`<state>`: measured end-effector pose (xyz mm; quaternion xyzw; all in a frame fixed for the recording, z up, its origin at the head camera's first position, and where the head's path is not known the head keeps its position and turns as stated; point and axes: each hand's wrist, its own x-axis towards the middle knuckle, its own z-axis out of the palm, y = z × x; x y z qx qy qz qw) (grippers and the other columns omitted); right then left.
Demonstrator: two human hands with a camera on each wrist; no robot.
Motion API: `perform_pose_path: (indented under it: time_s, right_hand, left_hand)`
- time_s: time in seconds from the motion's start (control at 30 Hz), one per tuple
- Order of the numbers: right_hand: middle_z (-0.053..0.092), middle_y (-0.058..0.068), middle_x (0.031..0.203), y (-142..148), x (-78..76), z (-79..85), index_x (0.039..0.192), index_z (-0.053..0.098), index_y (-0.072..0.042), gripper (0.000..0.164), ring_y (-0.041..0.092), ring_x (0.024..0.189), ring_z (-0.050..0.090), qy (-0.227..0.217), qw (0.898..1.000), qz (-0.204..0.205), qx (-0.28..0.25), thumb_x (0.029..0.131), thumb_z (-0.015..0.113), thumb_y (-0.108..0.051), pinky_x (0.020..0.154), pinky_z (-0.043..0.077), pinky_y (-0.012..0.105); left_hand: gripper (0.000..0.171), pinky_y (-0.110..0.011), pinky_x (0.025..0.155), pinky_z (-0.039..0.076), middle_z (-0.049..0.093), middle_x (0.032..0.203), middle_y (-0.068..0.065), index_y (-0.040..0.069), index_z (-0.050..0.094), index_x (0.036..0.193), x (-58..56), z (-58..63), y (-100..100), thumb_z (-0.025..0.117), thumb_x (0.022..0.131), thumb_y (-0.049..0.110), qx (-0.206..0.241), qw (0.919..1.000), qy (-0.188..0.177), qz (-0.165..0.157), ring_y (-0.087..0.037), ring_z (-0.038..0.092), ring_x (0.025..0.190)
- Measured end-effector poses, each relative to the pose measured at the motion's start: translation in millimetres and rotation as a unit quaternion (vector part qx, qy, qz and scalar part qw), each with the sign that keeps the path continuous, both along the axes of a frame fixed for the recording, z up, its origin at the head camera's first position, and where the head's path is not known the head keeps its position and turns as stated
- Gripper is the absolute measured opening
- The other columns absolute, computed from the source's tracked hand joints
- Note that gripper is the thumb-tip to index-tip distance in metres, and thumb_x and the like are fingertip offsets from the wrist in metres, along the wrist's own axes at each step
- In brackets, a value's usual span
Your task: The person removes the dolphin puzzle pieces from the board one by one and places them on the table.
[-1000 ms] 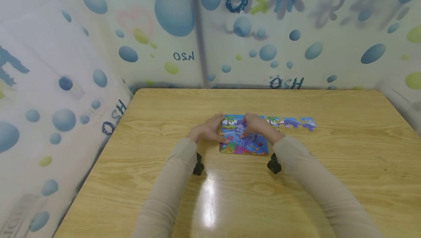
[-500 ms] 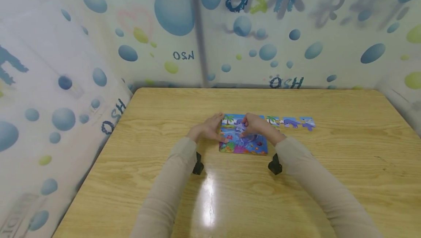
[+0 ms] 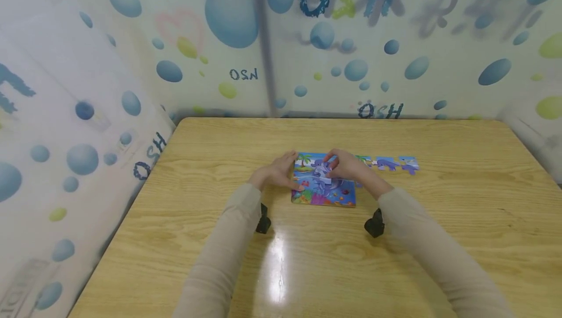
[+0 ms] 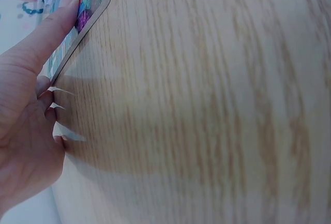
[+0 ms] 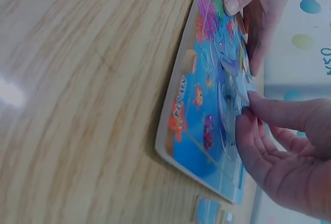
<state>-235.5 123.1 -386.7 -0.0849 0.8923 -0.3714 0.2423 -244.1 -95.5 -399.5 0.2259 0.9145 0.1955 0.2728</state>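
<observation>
A jigsaw puzzle board [image 3: 327, 200] with a dolphin and sea picture lies flat on the table. My left hand [image 3: 277, 171] rests at its left side, fingers spread along the edge. In the left wrist view the left thumb [image 4: 54, 25] lies flat on top of the board. Over the upper middle of the board, my right hand [image 3: 344, 166] pinches a light purple puzzle piece [image 3: 323, 172] between thumb and fingers. In the right wrist view that piece [image 5: 242, 87] looks slightly tilted against the picture; whether it is seated I cannot tell.
Several loose puzzle pieces [image 3: 386, 163] form a row just right of the board, the nearest partly behind the right hand. The wooden table [image 3: 197, 201] meets a bubble-patterned wall [image 3: 290, 54] at the back. Dark wrist camera mounts [image 3: 374, 224] sit under both sleeves.
My right hand has shifted and turned slightly to the right, and more of the piece under its fingers shows. My left hand stays in place on the board.
</observation>
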Motion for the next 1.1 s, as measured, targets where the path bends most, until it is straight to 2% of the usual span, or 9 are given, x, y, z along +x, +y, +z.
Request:
perform_pose_path:
  time_s: [0.07,0.17,0.37,0.57,0.8,0.93,1.1]
  right_hand:
    - [0.053,0.007,0.088,2,-0.4,-1.4,0.122,0.048,-0.004,0.043,0.016,0.071,0.051,-0.002,1.0,-0.006,-0.014,0.082,0.065,-0.003,0.061,0.048,0.023]
    - [0.052,0.008,0.089,3,-0.2,-2.0,0.122,0.048,-0.003,0.043,0.016,0.071,0.053,-0.02,0.999,-0.023,-0.041,0.082,0.064,-0.001,0.063,0.052,0.024]
    - [0.053,0.018,0.108,8,1.2,-1.7,0.124,0.048,-0.004,0.042,0.021,0.084,0.06,-0.041,0.995,-0.048,-0.08,0.084,0.061,-0.001,0.073,0.056,0.03]
    - [0.051,0.022,0.116,20,2.6,-1.4,0.124,0.047,-0.004,0.04,0.025,0.091,0.062,-0.022,0.996,-0.041,-0.082,0.086,0.06,-0.004,0.078,0.056,0.032]
    - [0.05,0.021,0.108,44,6.1,-1.0,0.125,0.046,0.001,0.04,0.025,0.09,0.061,-0.012,0.994,-0.047,-0.094,0.087,0.058,-0.003,0.08,0.056,0.034]
    - [0.048,0.015,0.102,62,8.8,-0.1,0.126,0.045,0.002,0.041,0.018,0.086,0.058,-0.015,0.993,-0.059,-0.102,0.087,0.058,-0.003,0.08,0.056,0.032]
    - [0.048,0.013,0.101,81,15.3,3.7,0.127,0.043,0.005,0.043,0.013,0.082,0.058,-0.007,0.993,-0.067,-0.099,0.088,0.058,-0.005,0.083,0.055,0.032]
  left_hand:
    - [0.104,-0.041,0.118,0.003,-0.005,0.155,-0.011,0.006,0.001,0.147,-0.3,0.1,0,0.068,0.078,0.045,-0.001,1.0,0.001,-0.001,-0.024,-0.004,0.143]
    - [0.104,-0.041,0.118,0.003,-0.005,0.155,-0.011,0.006,0.001,0.147,-0.1,0.6,0,0.068,0.078,0.045,0.0,1.0,0.0,-0.001,-0.024,-0.004,0.143]
    - [0.103,-0.041,0.118,0.003,-0.006,0.155,-0.009,0.008,0.0,0.147,1.2,1.8,1,0.068,0.078,0.045,0.002,1.0,-0.008,0.004,-0.024,-0.005,0.143]
    - [0.103,-0.041,0.118,0.003,-0.006,0.155,-0.01,0.007,-0.001,0.147,2.9,2.2,1,0.067,0.079,0.043,-0.003,1.0,-0.003,0.002,-0.024,-0.005,0.143]
    - [0.104,-0.04,0.118,0.002,-0.006,0.155,-0.009,0.007,0.0,0.147,2.3,2.5,0,0.069,0.077,0.043,0.008,0.9999,-0.005,0.003,-0.023,-0.005,0.143]
    - [0.105,-0.04,0.118,0.002,-0.006,0.155,-0.009,0.008,0.001,0.148,2.1,1.7,0,0.07,0.076,0.042,0.013,0.9998,-0.009,0.009,-0.023,-0.005,0.143]
    - [0.104,-0.041,0.118,0.002,-0.006,0.155,-0.008,0.008,0.002,0.148,3.1,1.3,1,0.071,0.076,0.04,0.019,0.9996,-0.014,0.016,-0.023,-0.006,0.143]
